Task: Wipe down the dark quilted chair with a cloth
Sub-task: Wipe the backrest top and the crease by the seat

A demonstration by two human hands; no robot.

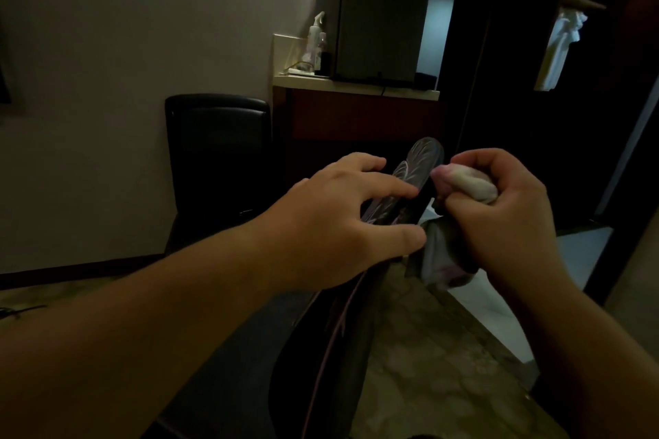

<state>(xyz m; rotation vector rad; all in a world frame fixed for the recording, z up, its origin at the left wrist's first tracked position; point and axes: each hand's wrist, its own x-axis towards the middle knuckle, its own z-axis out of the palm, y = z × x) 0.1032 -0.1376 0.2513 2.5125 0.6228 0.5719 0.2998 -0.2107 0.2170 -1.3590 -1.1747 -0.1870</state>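
Observation:
The dark quilted chair (422, 159) with pink stitching runs from the frame's middle down toward the bottom, seen edge-on. My left hand (342, 221) grips its upper edge, fingers over the top and thumb underneath. My right hand (506, 217) is closed in a fist around a bunched pale cloth (463, 183). The cloth's pinkish end touches the chair's edge just right of my left fingers. A loose grey part of the cloth hangs below my right fist. The room is dim and the chair's lower part is hard to make out.
A black leather chair (217, 153) stands against the wall behind. To its right a counter (356, 85) carries a mini fridge (378, 11) and a spray bottle (315, 32). A white garment (560, 46) hangs in the dark closet. Patterned carpet (428, 367) lies below.

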